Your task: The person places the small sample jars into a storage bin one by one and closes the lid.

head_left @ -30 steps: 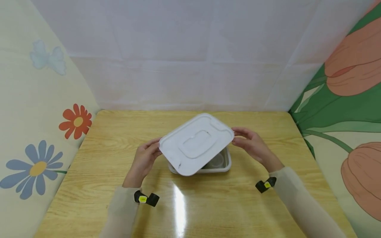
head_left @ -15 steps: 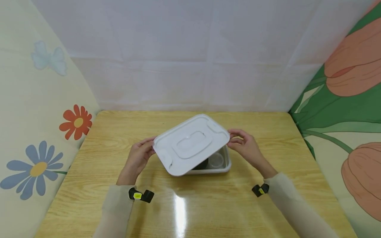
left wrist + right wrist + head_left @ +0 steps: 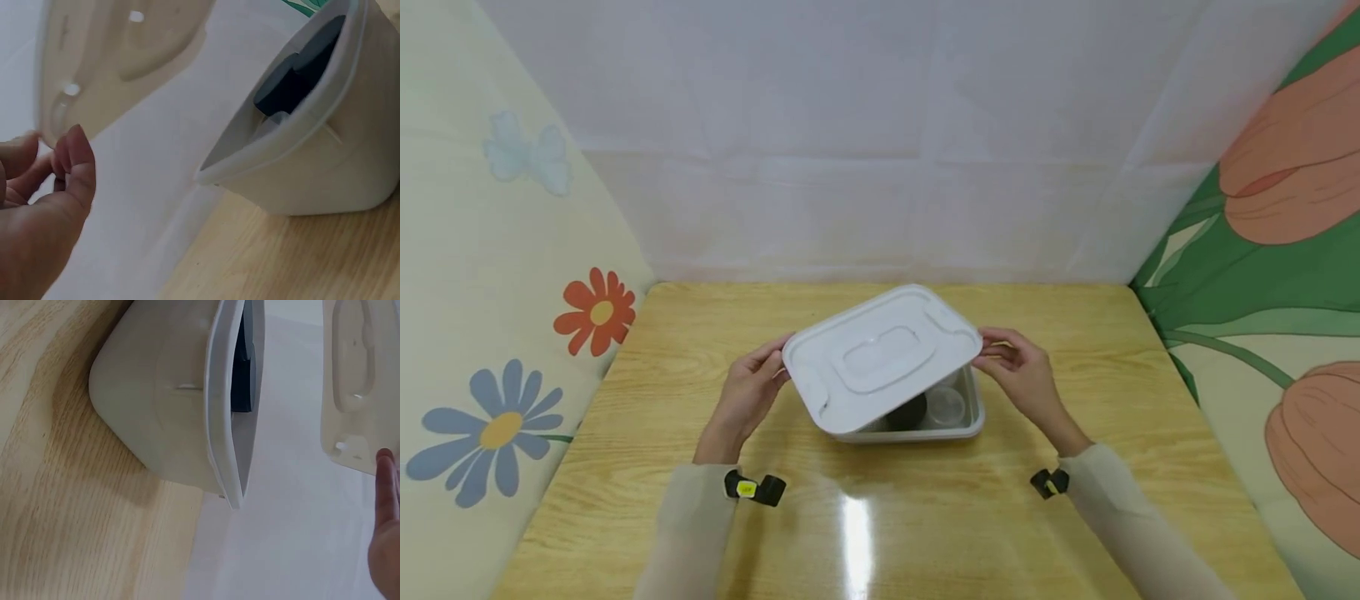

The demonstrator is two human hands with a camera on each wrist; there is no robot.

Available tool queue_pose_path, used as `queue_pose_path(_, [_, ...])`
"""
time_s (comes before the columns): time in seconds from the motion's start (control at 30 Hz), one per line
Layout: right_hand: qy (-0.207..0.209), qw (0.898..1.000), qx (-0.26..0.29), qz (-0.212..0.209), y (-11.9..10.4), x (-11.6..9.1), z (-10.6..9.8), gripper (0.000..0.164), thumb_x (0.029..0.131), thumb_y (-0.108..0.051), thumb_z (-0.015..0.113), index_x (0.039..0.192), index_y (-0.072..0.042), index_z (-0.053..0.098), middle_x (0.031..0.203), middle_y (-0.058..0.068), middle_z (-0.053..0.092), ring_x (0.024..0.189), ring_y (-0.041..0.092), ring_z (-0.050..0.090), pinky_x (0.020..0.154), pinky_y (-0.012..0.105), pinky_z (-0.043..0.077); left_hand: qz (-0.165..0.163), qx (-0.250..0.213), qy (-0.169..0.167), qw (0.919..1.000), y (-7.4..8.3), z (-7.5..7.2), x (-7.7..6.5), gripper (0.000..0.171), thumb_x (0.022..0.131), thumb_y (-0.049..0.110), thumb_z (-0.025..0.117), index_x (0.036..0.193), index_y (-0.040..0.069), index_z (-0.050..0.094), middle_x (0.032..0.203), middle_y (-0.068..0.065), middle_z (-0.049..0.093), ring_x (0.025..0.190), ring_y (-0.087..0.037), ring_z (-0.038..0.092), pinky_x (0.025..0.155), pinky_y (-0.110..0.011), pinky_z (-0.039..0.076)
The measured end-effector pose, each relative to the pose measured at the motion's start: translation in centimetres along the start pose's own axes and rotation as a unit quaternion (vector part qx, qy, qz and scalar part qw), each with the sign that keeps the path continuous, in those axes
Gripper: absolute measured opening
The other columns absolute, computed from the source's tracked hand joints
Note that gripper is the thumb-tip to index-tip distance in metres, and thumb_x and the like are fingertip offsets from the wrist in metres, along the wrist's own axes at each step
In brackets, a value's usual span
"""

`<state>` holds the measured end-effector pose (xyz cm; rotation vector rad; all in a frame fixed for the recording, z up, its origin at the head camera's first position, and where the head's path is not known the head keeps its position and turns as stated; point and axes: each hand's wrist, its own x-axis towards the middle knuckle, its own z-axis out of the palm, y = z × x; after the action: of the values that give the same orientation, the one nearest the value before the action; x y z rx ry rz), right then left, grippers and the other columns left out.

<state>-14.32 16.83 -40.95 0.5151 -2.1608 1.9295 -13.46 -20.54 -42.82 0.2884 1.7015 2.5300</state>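
Observation:
Both hands hold a white rectangular lid [image 3: 880, 358] with a raised oval ring, turned askew above a white plastic box [image 3: 976, 408]. My left hand [image 3: 748, 396] pinches the lid's left corner, and my right hand [image 3: 1024, 375] pinches the corner opposite. In the left wrist view a gap shows between the lid and the box rim. Inside the box sit dark round-ended objects [image 3: 278, 87] and a clear round piece [image 3: 946, 406]. The lid hides the left and back of the box's inside in the head view.
The box stands on a wood-grain table [image 3: 925, 517]. A white cloth [image 3: 865, 167] hangs behind the table's far edge. Flower-printed cloths stand at the left [image 3: 445, 292] and right sides. Each wrist wears a small black camera.
Both hands have carried the lid a little to the left. More of the box's right part shows, with a dark round object uncovered beside the clear piece.

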Motion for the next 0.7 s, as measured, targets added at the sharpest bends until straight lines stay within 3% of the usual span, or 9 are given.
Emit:
queue_pose_path(0.1, [0.019, 0.999, 0.017, -0.021, 0.1, -0.2, 0.2, 0.037, 0.075, 0.021, 0.065, 0.111, 0.020, 0.056, 0.099, -0.007, 0.066, 0.085, 0.001, 0.066, 0.073, 0.017, 0.055, 0.045, 0.003, -0.004, 0.9990, -0.7, 0.1, 0.4, 0.040, 0.100, 0.012, 0.045, 0.135, -0.007, 0.047, 0.121, 0.006, 0.064, 0.109, -0.005, 0.059, 0.091, -0.020, 0.049])
queue_pose_path(0.3, [0.045, 0.997, 0.026, -0.058, 0.4, -0.4, 0.4, 0.037, 0.073, 0.025, 0.064, 0.109, 0.021, 0.056, 0.099, -0.007, 0.067, 0.083, 0.002, 0.066, 0.071, 0.016, 0.055, 0.096, 0.058, 0.008, 0.9937, -1.5, 0.3, 0.9, 0.047, 0.100, 0.016, 0.042, 0.136, -0.015, 0.036, 0.124, 0.009, 0.061, 0.115, -0.004, 0.056, 0.098, -0.019, 0.045])
queue_pose_path(0.5, [0.062, 0.994, 0.040, -0.081, 0.9, -0.5, 0.2, 0.035, 0.074, 0.021, 0.066, 0.107, 0.024, 0.055, 0.098, -0.006, 0.068, 0.084, 0.003, 0.067, 0.072, 0.017, 0.055, 0.101, 0.148, 0.059, 0.9820, -1.2, 0.9, 1.2, 0.051, 0.097, 0.024, 0.050, 0.132, -0.012, 0.045, 0.115, 0.018, 0.066, 0.105, 0.001, 0.061, 0.091, -0.017, 0.049])
queue_pose_path(0.7, [0.083, 0.991, 0.031, -0.099, 0.7, -0.5, -0.1, 0.028, 0.075, 0.016, 0.068, 0.101, 0.023, 0.059, 0.094, -0.007, 0.070, 0.081, 0.004, 0.067, 0.072, 0.016, 0.055, 0.072, 0.193, 0.102, 0.9733, -0.7, 1.1, 1.5, 0.046, 0.096, 0.023, 0.052, 0.128, -0.010, 0.053, 0.104, 0.024, 0.067, 0.092, 0.003, 0.065, 0.086, -0.015, 0.050])
